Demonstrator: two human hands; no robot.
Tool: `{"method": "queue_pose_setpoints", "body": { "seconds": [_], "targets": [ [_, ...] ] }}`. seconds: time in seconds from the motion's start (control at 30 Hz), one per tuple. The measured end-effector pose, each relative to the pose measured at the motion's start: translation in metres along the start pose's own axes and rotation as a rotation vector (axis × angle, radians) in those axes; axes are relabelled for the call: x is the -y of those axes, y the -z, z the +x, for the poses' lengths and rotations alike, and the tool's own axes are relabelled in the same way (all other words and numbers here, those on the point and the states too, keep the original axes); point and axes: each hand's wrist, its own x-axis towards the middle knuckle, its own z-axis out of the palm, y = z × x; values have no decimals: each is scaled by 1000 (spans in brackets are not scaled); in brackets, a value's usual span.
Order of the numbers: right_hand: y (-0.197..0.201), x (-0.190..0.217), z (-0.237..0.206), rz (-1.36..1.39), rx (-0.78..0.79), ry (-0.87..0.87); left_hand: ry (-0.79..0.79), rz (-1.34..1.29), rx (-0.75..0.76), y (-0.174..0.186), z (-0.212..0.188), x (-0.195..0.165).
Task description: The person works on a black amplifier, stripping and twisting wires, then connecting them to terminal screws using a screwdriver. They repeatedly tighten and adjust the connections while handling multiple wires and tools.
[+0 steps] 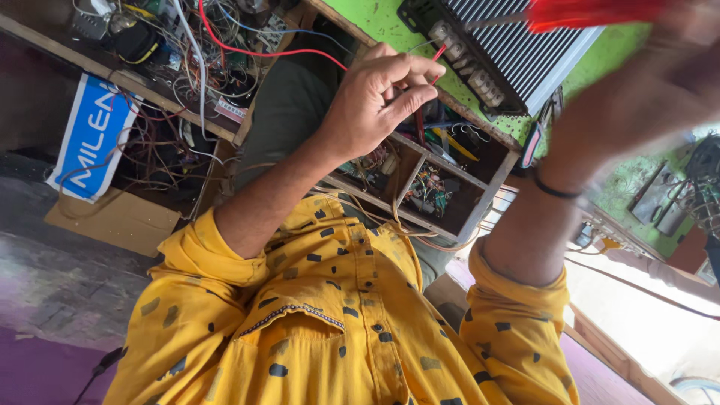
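Observation:
My left hand pinches the end of a thin red wire between thumb and fingers, just short of the screw terminals of a black amplifier with a ribbed metal top. The amplifier lies on a green-painted bench. My right hand is blurred and grips a red-handled screwdriver, whose metal shaft points at the terminal row. A black band circles my right wrist. Both arms wear rolled yellow spotted sleeves.
Under the bench edge a wooden drawer with compartments holds small parts and tools. A tangle of wires and circuit boards fills a shelf at the left, with a blue and white sign and cardboard below it.

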Motion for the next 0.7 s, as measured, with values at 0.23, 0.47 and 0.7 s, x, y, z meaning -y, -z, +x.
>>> {"method": "queue_pose_setpoints", "body": {
  "seconds": [0.23, 0.47, 0.7],
  "targets": [
    [262, -83, -102, -1272, -446, -740, 45, -30, 75, -7, 2, -2],
    [230, -63, -176, -815, -317, -150, 90, 82, 93, -28, 22, -22],
    [176, -65, -162, -575, -167, -361, -36, 67, 99, -32, 26, -31]
  ]
}}
